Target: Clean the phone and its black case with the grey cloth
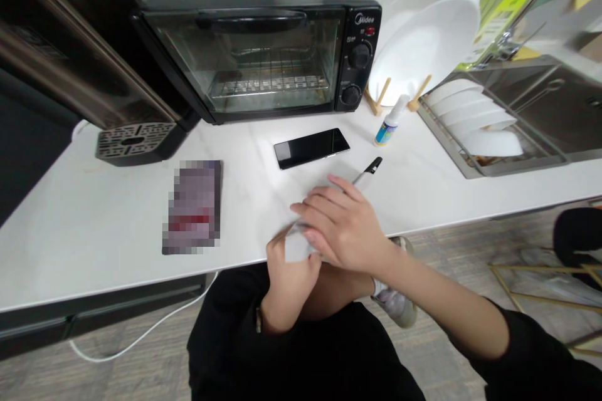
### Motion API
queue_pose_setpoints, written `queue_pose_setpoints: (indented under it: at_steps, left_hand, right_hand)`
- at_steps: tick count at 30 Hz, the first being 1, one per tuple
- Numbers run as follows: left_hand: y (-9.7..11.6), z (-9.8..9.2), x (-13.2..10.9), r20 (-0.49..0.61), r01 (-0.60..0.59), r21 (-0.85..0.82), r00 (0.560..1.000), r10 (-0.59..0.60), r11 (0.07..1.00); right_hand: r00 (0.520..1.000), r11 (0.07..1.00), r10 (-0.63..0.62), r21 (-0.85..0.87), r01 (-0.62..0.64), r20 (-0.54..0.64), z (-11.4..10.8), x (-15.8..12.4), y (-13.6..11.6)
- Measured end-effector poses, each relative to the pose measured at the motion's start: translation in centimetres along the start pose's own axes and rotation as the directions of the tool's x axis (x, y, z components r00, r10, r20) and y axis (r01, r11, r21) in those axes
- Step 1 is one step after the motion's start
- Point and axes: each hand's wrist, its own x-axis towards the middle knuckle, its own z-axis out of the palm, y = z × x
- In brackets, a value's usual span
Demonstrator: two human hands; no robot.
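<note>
Just over the counter's front edge, my left hand (pixel 289 276) is closed round a small, thin white piece (pixel 297 245), a wipe or paper by its look. My right hand (pixel 350 225) comes over it from the right, thumb against the white piece and fingers reaching past its upper edge. Those fingers cover part of it. Beyond my hands lies a black smartphone (pixel 311 148), screen up. A slim tool with a black end (pixel 374 166) rests close to my right fingertips, partly hidden by them. A small spray bottle (pixel 389 125) stands upright behind that tool.
A black toaster oven (pixel 263 62) stands at the back, with white plates (pixel 423 44) in a wooden rack beside it. On the right is a sink (pixel 540 94) holding dishes. A blurred-out flat item (pixel 192 207) lies left, near a machine's drip tray (pixel 136 141).
</note>
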Motion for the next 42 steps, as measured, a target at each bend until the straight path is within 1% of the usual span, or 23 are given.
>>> queue_pose_setpoints:
  at_steps: [2,4,6,8,10,12,13,14,17,18,20,22,24,25,27,28,30,32,34,36,39,41,42]
  left_hand:
    - [0.2,-0.2,0.2,0.012,0.008,-0.03,1.0,-0.008,1.0]
    - [0.5,-0.4,0.6,0.033,0.021,-0.076,0.999,-0.018,0.997]
    - [0.7,-0.6,0.8,0.048,0.028,-0.098,0.999,-0.024,0.995]
    - [0.5,-0.5,0.7,0.034,0.017,-0.063,0.999,-0.015,0.998]
    - [0.2,-0.3,0.4,0.009,0.003,-0.003,1.0,-0.003,1.0]
    - [0.0,-0.2,0.1,0.008,-0.007,0.027,1.0,0.007,1.0]
    - [0.0,-0.2,0.0,0.017,0.001,0.019,1.0,-0.001,1.0]
    - [0.1,-0.2,0.1,0.03,0.013,-0.002,0.999,-0.013,1.0]
    - [0.8,-0.4,1.0,0.067,0.058,-0.069,0.996,-0.053,0.996]
    - [1.0,-0.5,1.5,0.087,0.068,-0.06,0.994,-0.063,0.996]
    - [1.4,-0.8,3.1,0.151,0.064,0.031,0.986,-0.068,0.997]
    - [1.7,-1.5,5.2,0.227,0.003,0.176,0.973,-0.043,0.984]
    - [1.8,-2.5,7.5,0.239,-0.034,0.22,0.971,-0.02,0.975]
    - [1.9,-3.0,8.7,0.223,-0.022,0.207,0.974,-0.025,0.978]
    - [2.0,-3.8,10.9,0.172,0.028,0.08,0.984,-0.042,0.996]
    - [2.1,-4.0,11.9,0.137,0.051,-0.029,0.99,-0.046,0.998]
    - [2.2,-3.6,13.4,0.057,0.064,-0.256,0.997,-0.051,0.964]
    - [2.2,-2.5,14.4,-0.018,0.026,-0.428,0.999,-0.038,0.904]
    - [2.3,-1.1,15.0,-0.086,-0.03,-0.566,0.996,-0.024,0.824]
    - [2.4,-0.1,15.2,-0.13,-0.066,-0.62,0.991,-0.02,0.782]
    - [2.6,0.4,15.0,-0.037,-0.02,-0.604,0.999,-0.003,0.797]
    - [2.5,0.4,14.7,0.035,0.008,-0.54,0.999,0.013,0.842]
    - [2.3,0.5,14.5,0.047,0.007,-0.485,0.999,0.018,0.875]
  right_hand:
    - [0.994,0.993,0.104,-0.054,-0.106,-0.029,-0.4,0.0,2.1]
    - [0.959,0.956,0.272,-0.093,-0.279,-0.08,-1.0,0.1,4.2]
    - [0.932,0.93,0.344,-0.093,-0.354,-0.112,-1.3,0.2,4.5]
    - [0.959,0.96,0.271,-0.05,-0.275,-0.087,-1.0,0.2,2.9]
    - [0.993,0.994,0.107,-0.003,-0.107,-0.045,-0.5,0.2,0.9]
    - [1.0,1.0,-0.011,0.001,0.011,-0.019,-0.1,0.2,0.2]
    - [1.0,1.0,-0.012,-0.017,0.012,-0.025,0.0,0.2,0.6]
    - [0.998,0.999,0.031,-0.04,-0.033,-0.047,-0.1,0.1,1.4]
    - [0.96,0.966,0.242,-0.058,-0.253,-0.143,-0.5,0.2,3.8]
    - [0.95,0.959,0.271,-0.041,-0.281,-0.154,-0.6,0.4,4.0]
    - [0.961,0.971,0.239,0.009,-0.24,-0.142,-0.6,0.8,3.5]
    - [0.977,0.988,0.152,0.05,-0.146,-0.149,-0.3,1.6,2.7]
    - [0.976,0.994,0.084,0.081,-0.069,-0.203,0.1,2.5,2.7]
    - [0.965,0.991,0.093,0.112,-0.067,-0.247,0.3,3.1,3.1]
    - [0.916,0.958,0.231,0.24,-0.156,-0.328,0.6,4.1,4.4]
    - [0.869,0.915,0.347,0.332,-0.23,-0.353,0.7,4.6,5.1]
    - [0.748,0.8,0.552,0.488,-0.349,-0.37,1.0,5.6,6.2]
    - [0.672,0.734,0.636,0.566,-0.375,-0.379,1.3,6.3,6.5]
    - [0.627,0.709,0.664,0.61,-0.355,-0.407,1.6,6.7,6.3]
    - [0.586,0.691,0.68,0.652,-0.312,-0.441,1.6,7.0,5.8]
    - [0.536,0.719,0.663,0.645,-0.259,-0.523,1.2,7.3,5.2]
    - [0.54,0.783,0.599,0.574,-0.24,-0.592,0.4,7.7,5.0]
    - [0.574,0.826,0.54,0.519,-0.22,-0.616,0.0,8.0,5.0]
